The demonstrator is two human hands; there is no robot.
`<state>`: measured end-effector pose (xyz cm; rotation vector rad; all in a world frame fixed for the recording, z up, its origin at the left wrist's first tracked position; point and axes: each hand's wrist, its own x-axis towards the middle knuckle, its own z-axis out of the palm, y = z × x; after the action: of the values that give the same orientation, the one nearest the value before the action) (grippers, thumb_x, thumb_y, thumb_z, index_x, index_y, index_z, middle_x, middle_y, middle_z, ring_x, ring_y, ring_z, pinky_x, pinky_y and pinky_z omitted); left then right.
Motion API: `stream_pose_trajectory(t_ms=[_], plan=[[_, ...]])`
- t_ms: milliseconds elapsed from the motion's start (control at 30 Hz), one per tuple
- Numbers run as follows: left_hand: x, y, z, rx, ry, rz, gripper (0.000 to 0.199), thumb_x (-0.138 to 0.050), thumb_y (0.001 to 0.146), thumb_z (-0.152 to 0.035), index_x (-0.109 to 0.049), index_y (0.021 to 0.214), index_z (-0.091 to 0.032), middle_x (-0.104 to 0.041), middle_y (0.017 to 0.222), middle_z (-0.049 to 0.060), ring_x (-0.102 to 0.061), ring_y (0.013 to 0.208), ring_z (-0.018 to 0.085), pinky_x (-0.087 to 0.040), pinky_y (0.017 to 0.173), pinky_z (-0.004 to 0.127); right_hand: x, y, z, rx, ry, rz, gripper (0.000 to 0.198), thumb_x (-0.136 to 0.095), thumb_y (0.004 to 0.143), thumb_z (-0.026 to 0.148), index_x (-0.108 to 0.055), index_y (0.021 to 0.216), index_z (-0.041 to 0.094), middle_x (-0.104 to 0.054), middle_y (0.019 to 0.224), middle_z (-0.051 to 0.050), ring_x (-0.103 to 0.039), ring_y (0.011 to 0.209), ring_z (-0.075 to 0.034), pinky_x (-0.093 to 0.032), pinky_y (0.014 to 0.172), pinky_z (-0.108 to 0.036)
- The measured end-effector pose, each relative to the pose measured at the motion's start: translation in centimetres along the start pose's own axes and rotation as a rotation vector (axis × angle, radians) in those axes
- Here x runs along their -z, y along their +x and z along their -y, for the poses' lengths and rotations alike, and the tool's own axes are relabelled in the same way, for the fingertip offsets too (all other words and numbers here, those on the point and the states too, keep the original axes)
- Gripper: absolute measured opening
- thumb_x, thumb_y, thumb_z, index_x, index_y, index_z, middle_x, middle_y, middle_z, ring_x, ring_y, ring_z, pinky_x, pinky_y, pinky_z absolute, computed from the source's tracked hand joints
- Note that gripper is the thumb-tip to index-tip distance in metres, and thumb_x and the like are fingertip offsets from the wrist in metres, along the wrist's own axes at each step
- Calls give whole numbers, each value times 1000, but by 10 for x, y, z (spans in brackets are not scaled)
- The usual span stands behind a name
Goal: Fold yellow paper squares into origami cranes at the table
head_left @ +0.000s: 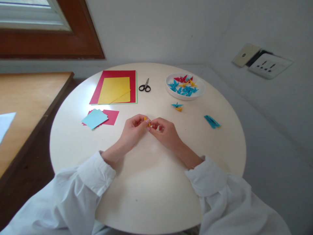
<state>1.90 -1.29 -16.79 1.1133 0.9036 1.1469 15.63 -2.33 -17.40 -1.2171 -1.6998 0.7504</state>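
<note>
Wears loose white long sleeves [61, 199], softly creased along their length and ending in wide, plain cuffs [207, 178].

Plenty of bare table [149, 192] between the sleeves [96, 173], tbh. Reaching farther — scissors [146, 86] sit straight ahead, white dish [179, 96] blocks right, paper stack [114, 86] blocks left.

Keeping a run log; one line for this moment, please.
left hand: pinching yellow paper piece; right hand: pinching same piece; dish: folded birds inside; scissors: unheld
</note>
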Motion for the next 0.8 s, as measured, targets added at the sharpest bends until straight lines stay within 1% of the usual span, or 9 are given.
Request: stream_pose_trajectory(t_ms=[267, 400, 567, 800], plan=[[2, 1, 6, -3, 12, -8, 15, -66, 70, -29, -59, 68, -16, -58, 65, -1, -53, 62, 10, -42, 62, 24, -1, 0, -1, 42, -44, -13, 6, -59, 74, 24, -61, 73, 18, -60, 66, 1, -52, 60, -11, -40, 57, -24], [1, 1, 2, 5, -16, -16, 15, -68, 69, -29, -62, 69, -15, -60, 67, -1, -56, 66, 12, -43, 67, 26, 0, 0, -2, 62, -44, -19, 9, -57, 76, 24, -61, 72, 18, -62, 67, 0, -52, 60, -11, -39, 56, -24], [0, 1, -4, 24, -57, -37, 20, -69, 68, -34, -66, 73, -15, -62, 69, 0, -57, 69, 12, -44, 71, 26, 1, 0, -3, 53, -54, -39, 11, -57, 78, 26, -62, 73, 18, -63, 67, 0, -52, 59, -11, -38, 55, -24], [3, 1, 1, -37, 87, -22, 13, -70, 67, -27, -66, 72, -16, -63, 72, 1, -56, 70, 13, -43, 68, 26, 2, 0, -2, 72, -72, -40, 16, -56, 80, 31, -62, 72, 19, -63, 65, 0, -52, 59, -11, -38, 55, -24]])
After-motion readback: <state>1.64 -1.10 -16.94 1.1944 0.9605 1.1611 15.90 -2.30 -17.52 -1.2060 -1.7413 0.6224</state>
